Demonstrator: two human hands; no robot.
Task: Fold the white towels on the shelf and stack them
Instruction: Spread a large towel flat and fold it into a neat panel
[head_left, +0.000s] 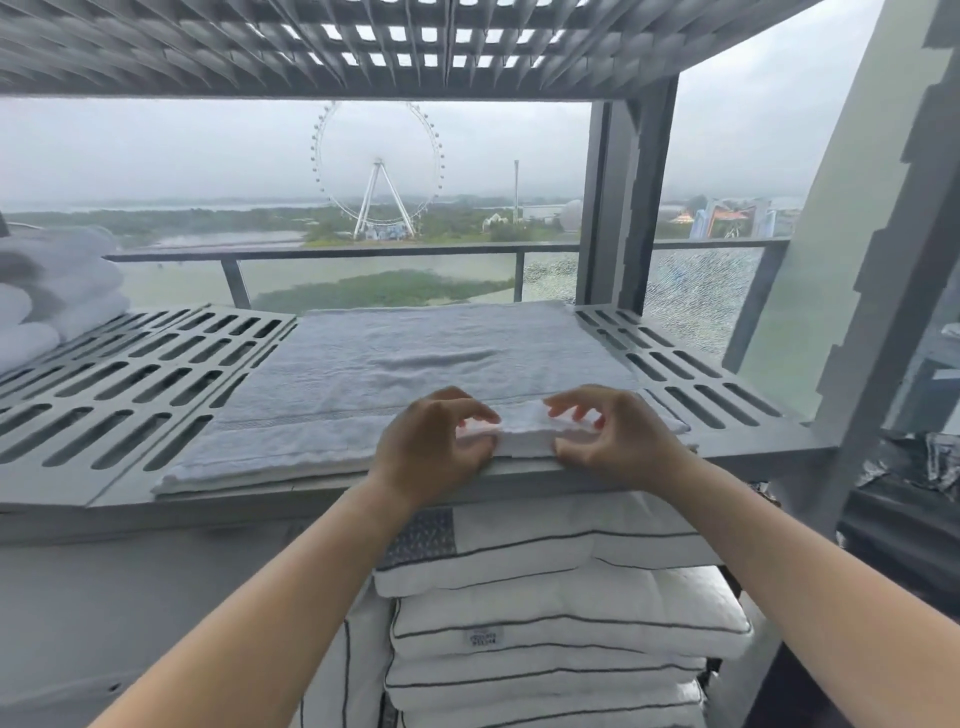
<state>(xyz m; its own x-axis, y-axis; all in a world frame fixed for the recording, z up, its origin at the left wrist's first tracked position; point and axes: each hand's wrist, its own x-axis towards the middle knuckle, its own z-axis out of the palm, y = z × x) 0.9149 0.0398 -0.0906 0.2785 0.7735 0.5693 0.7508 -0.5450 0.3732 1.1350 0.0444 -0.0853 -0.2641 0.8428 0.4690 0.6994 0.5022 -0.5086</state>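
The white towel lay spread flat across the middle of the grey slatted shelf, with its near edge along the shelf's front lip. It seemed already doubled, to go by the layers at its front left corner. We had our left hand and right hand close together at the middle of that near edge. Each pinched a small raised ridge of cloth between curled fingers on top and a thumb in front.

We judged the step to be taking up the near edge to carry it over to the far one. We thought a grip this central would let both ends sag and skew the fold. The hands should part toward the corners before lifting, then lay the edge square on the far edge and smooth it. The cloth looked thick and limp, so we expected it to drag on the slats if pulled rather than lifted.

Beyond the shelf a wide window showed grey sky, water and a Ferris wheel behind a railing. A gridded upper shelf ran overhead. Below, striped white pillows were stacked. A pile of white towels sat at the shelf's far left.
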